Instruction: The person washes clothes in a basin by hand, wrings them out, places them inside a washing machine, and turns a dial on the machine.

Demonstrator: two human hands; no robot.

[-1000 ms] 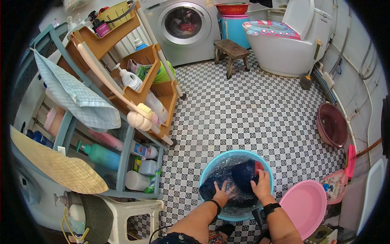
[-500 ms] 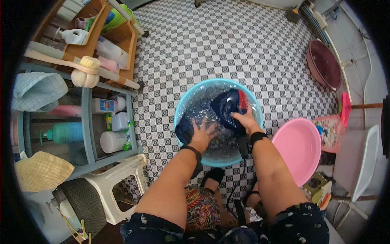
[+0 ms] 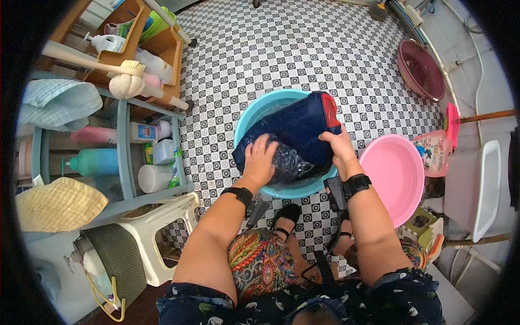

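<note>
A wet dark blue garment [image 3: 292, 127] with a red part near its far right edge is stretched over a light-blue basin [image 3: 254, 105] of water. My right hand [image 3: 340, 149] grips its right side, thumb on top, beside the basin's rim. My left hand [image 3: 261, 158] is closed on the cloth near its left end, back of the hand up; its fingertips are partly lost in the wet folds. Water runs over the cloth between my hands. The garment covers much of the basin, and its full shape is hidden.
A pink basin [image 3: 398, 179] stands close on the right, with a maroon basin [image 3: 425, 70] farther off by the wall. On the left are a blue-grey shelf [image 3: 125, 157] with bottles, a long-handled brush [image 3: 127, 81] and a white stool [image 3: 151, 238]. Patterned tiles [image 3: 260, 49] cover the floor.
The garment has come up out of the water and is spread wider, its far edge now over the basin's rim. My left hand has gone from spread fingers in the water to the cloth.
</note>
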